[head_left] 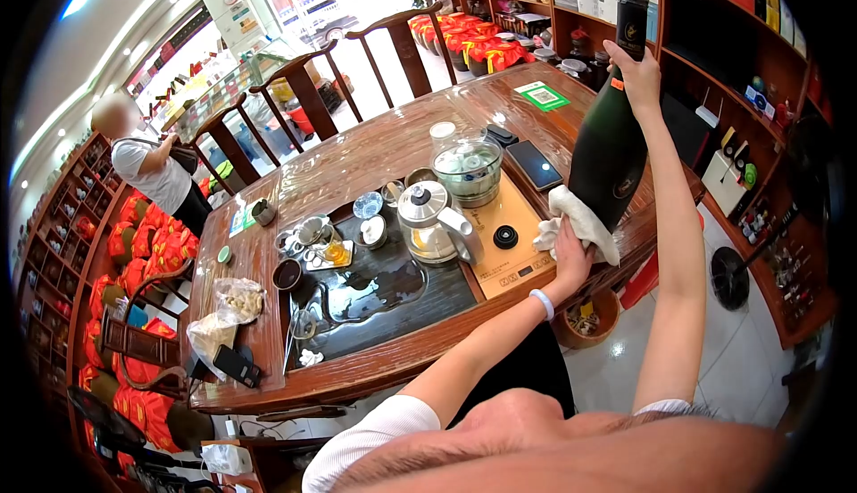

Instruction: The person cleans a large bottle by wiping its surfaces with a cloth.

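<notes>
A large dark green bottle (611, 140) stands tilted at the right end of the wooden table (384, 363). My right hand (637, 78) is wrapped round its neck, just under the foil top. Low on the bottle's side, my left hand (569, 259) presses a white cloth (580, 221) against the glass; a pale bracelet is on that wrist. Left of the cloth lies a dark phone (534, 166). Close by are a glass bowl (468, 176) holding cups in water and a glass kettle (427, 225) with a metal lid. The cloth hides part of the bottle's base.
A wet black tea tray (384, 301) carries small cups and a strainer. Plastic bags (234, 310) and a black handset (237, 366) lie at the left. Chairs (308, 91) line the far side, where a person (152, 162) stands. Below the right edge is a bin (587, 319).
</notes>
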Demonstrator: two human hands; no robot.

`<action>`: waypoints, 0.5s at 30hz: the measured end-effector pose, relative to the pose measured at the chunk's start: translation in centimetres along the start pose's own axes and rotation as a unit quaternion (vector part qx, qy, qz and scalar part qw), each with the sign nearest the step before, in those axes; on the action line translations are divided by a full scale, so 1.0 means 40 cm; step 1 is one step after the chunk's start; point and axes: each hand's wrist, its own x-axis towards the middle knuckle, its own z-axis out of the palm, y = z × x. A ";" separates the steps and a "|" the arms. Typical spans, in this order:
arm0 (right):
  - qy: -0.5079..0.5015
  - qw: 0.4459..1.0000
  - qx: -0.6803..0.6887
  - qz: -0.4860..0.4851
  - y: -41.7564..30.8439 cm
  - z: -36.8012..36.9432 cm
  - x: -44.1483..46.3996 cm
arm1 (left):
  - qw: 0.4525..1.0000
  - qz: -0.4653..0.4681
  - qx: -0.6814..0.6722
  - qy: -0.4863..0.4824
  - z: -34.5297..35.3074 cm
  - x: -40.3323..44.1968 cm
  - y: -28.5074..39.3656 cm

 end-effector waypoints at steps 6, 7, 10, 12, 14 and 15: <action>-0.007 1.000 0.004 0.023 -0.010 -0.001 -0.003 | 1.000 0.005 -0.003 0.004 -0.006 0.000 0.008; -0.007 1.000 0.004 0.022 -0.007 -0.001 -0.002 | 1.000 0.007 -0.005 0.001 -0.007 0.001 0.008; -0.010 1.000 0.008 0.025 -0.017 -0.002 -0.006 | 1.000 0.004 -0.003 -0.003 -0.006 0.002 0.008; -0.013 0.999 0.010 0.027 -0.020 -0.003 -0.007 | 1.000 0.000 0.003 -0.003 -0.003 0.002 0.007; -0.010 1.000 0.006 0.026 -0.019 -0.002 -0.007 | 1.000 0.005 0.015 0.007 0.000 0.002 0.004; -0.010 1.000 0.006 0.026 -0.017 -0.002 -0.006 | 1.000 0.005 0.015 0.007 0.002 0.002 0.003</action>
